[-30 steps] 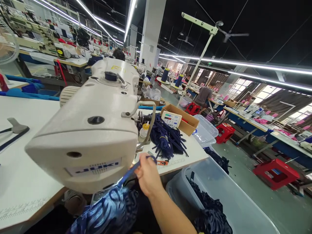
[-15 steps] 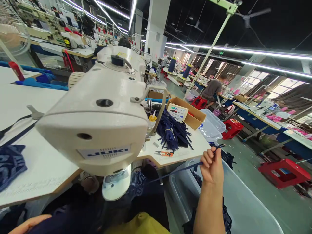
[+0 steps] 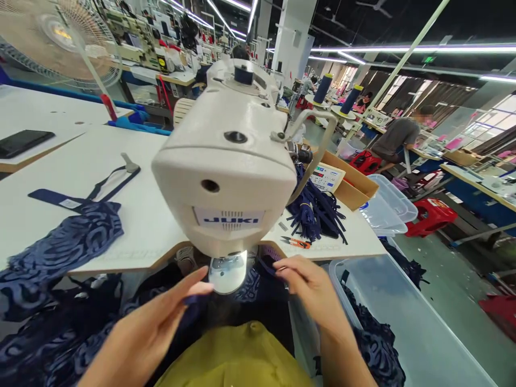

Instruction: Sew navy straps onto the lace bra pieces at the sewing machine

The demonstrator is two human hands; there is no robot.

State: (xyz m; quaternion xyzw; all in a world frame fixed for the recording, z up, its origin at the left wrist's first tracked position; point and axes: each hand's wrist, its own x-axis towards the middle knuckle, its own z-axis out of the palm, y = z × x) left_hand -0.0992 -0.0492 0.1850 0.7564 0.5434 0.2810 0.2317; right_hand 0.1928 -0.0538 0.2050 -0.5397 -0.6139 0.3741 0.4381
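Note:
A cream sewing machine (image 3: 229, 161) fills the middle of the view, its head towards me. Just below it, my left hand (image 3: 161, 317) pinches dark navy fabric (image 3: 193, 309) near the lamp under the machine head. My right hand (image 3: 312, 287) is closed on a navy strap (image 3: 268, 264) at the machine's right side. Patterned navy garments (image 3: 60, 247) lie on the white table (image 3: 149, 215) to the left and spill over its front edge.
A heap of navy straps (image 3: 316, 212), orange snips (image 3: 297, 243) and a cardboard box (image 3: 350, 183) with a control panel sit right of the machine. A clear plastic bin (image 3: 407, 322) with dark garments stands at lower right. A fan (image 3: 60, 37) is at upper left. People work behind.
My right hand came back from over the bin to the machine, still pinching the strap. My left hand rose into view and took hold of the fabric. The view tilted down and left.

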